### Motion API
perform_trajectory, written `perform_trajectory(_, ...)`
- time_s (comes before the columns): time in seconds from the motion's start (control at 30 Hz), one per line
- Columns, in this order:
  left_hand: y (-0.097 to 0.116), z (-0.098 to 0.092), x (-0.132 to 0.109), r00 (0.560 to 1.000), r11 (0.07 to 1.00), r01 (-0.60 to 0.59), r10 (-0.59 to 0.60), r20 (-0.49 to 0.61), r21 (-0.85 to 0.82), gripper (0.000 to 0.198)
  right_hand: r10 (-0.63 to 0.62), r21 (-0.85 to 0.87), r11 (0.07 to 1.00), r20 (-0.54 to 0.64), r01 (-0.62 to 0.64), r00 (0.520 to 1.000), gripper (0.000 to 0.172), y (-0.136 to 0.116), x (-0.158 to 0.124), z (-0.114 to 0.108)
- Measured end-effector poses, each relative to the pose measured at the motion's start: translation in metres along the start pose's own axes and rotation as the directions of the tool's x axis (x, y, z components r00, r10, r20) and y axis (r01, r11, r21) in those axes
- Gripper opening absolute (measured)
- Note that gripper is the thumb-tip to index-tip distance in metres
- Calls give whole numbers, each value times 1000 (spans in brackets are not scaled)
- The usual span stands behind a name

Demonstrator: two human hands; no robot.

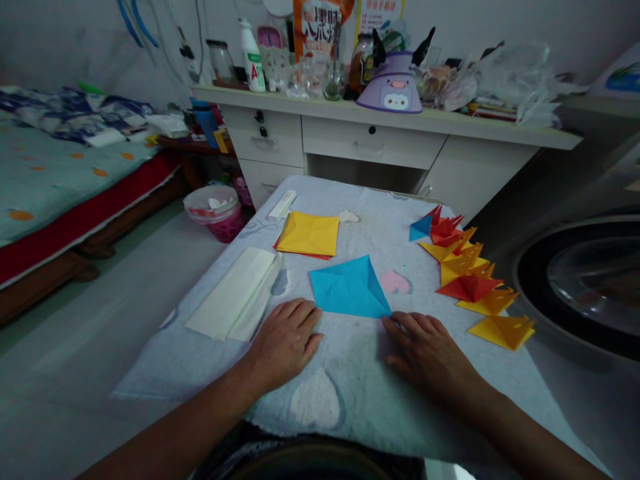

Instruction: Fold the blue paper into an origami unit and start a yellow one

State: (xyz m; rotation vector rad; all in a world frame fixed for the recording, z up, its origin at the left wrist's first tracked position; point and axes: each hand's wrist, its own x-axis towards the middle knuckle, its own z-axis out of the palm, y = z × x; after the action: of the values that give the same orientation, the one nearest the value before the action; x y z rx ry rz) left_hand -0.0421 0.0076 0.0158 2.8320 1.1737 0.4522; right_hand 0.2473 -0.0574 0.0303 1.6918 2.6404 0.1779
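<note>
Head view: blue paper (347,290), seemingly part-folded, lies on the cloth (363,393) just beyond the left hand (287,340) and right hand (425,343), whose fingers rest nearly together, thumbs apart, gripping nothing. Folded shapes (470,288) (mostly yellow and red) look finished; the yellow-topped stack (309,233) seems left to do.

Just one cam here, worn on the person's head, looking forward and down over the table (357,387). Pretty close up: left hand (287,338) and right hand (424,347) sit in the lower middle. Wide too, catching the bed (60,183) off to the left and the white cabinet (345,140) straight ahead.
</note>
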Motion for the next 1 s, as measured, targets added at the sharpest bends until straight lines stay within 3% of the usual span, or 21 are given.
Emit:
perform_trajectory(0.37,-1,-1,-1,1000,1000,6,-5,5,-29,29,18,9,1000,3,-18,1000,46,14,-18,3)
perform_trajectory(0.5,-2,0,-2,1000,1000,-2,2,0,-28,29,8,165,986,46,-16,999,30,25,-5,-14)
perform_trajectory(0.57,-2,1,-2,1000,1000,-2,2,-5,-31,29,-25,306,952,138,-18,990,21,31,8,-27)
perform_trajectory(0.63,-2,2,-2,1000,999,-4,4,-11,-42,29,29,356,931,154,-82,988,24,32,23,-39)
perform_trajectory(0.73,-3,1,-2,1000,997,-11,9,-28,-71,25,119,379,918,14,-116,993,16,22,42,-42)
perform_trajectory(0.83,-4,2,-4,998,994,1,-8,-65,-110,25,105,367,929,-141,-47,984,31,1,54,-29)
perform_trajectory(1.0,-6,6,-7,991,978,65,-88,-106,-197,33,119,331,942,-192,-50,974,42,-22,62,1)
